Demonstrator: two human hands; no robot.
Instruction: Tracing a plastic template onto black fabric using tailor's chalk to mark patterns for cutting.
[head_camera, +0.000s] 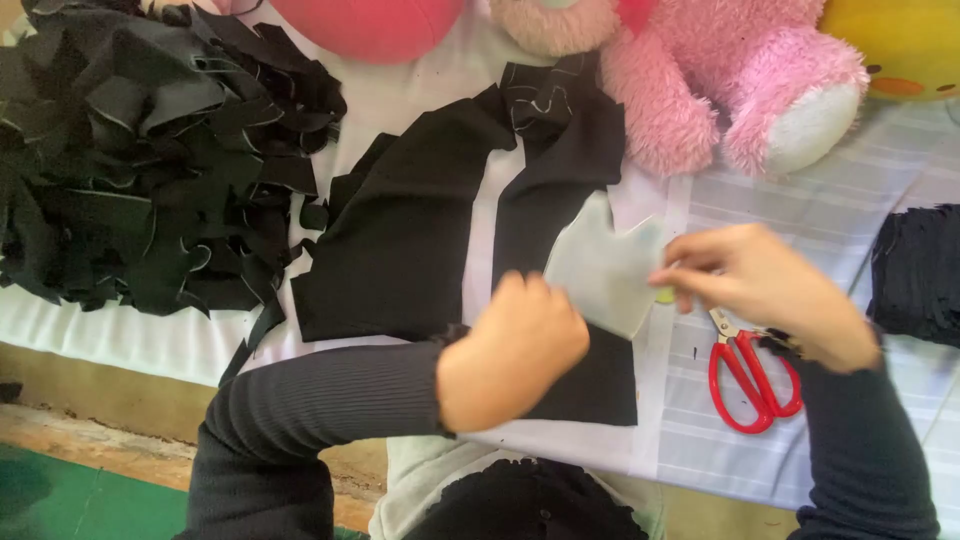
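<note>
My left hand (512, 350) rests as a loose fist on the lower left edge of a pale grey-green paper pattern (600, 270), pressing it onto a piece of black fabric (410, 230). At the pattern's right edge my right hand (760, 285) pinches a small yellow-green piece (665, 294), perhaps chalk. The black fabric lies in two long strips across the white table cover (130, 335). Both arms wear dark ribbed sleeves.
Red-handled scissors (750, 375) lie just below my right hand. A big heap of black fabric cuttings (150, 150) fills the left. A stack of black pieces (920, 275) sits at the right edge. Pink plush toy (740, 80), a red and a yellow one line the back.
</note>
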